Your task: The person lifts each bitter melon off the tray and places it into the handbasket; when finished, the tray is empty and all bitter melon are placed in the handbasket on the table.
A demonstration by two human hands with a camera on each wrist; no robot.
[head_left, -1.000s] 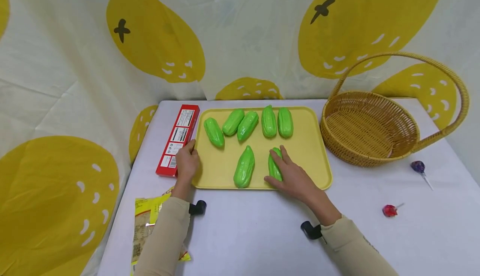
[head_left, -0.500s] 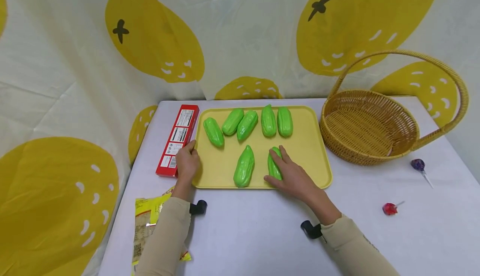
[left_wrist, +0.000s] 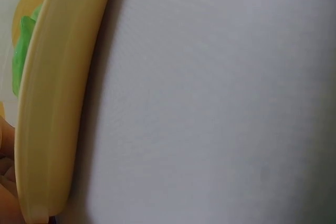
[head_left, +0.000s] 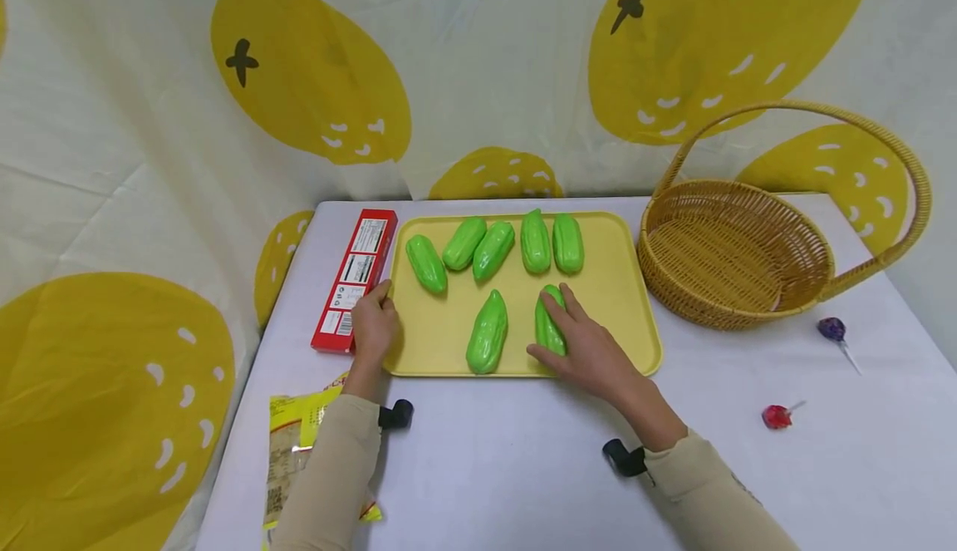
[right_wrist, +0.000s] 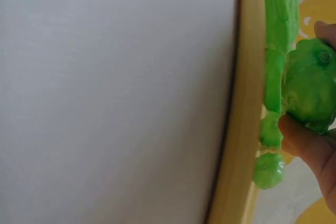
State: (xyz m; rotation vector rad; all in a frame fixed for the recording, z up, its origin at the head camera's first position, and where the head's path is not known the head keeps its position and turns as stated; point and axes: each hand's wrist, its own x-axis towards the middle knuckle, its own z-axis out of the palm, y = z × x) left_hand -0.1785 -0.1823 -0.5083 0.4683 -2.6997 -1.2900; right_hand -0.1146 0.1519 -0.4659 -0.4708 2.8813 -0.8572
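Several glossy, ridged green gourds lie on a shallow yellow tray (head_left: 606,302). My right hand (head_left: 598,356) holds one green gourd (head_left: 549,318) at the tray's near right part, thumb on one side and fingers on the other. In the right wrist view that gourd (right_wrist: 312,85) shows end-on between thumb and fingers, higher than the tray rim (right_wrist: 247,98). My left hand (head_left: 374,322) grips the tray's left rim near its front corner; its fingers are partly hidden there. Another gourd (head_left: 488,333) lies left of the held one, and a row of gourds (head_left: 463,243) lies along the back.
A wicker basket (head_left: 673,297) with a tall handle stands right of the tray. A purple lollipop (head_left: 832,329) and a red lollipop (head_left: 777,416) lie in front of it. Beside the tray's left edge is a red box (head_left: 355,281). A yellow packet (head_left: 287,443) lies partly under the left sleeve.
My right hand has shifted the gourd it holds slightly away from me. The left hand stays at the tray rim, and the other gourds lie as before.
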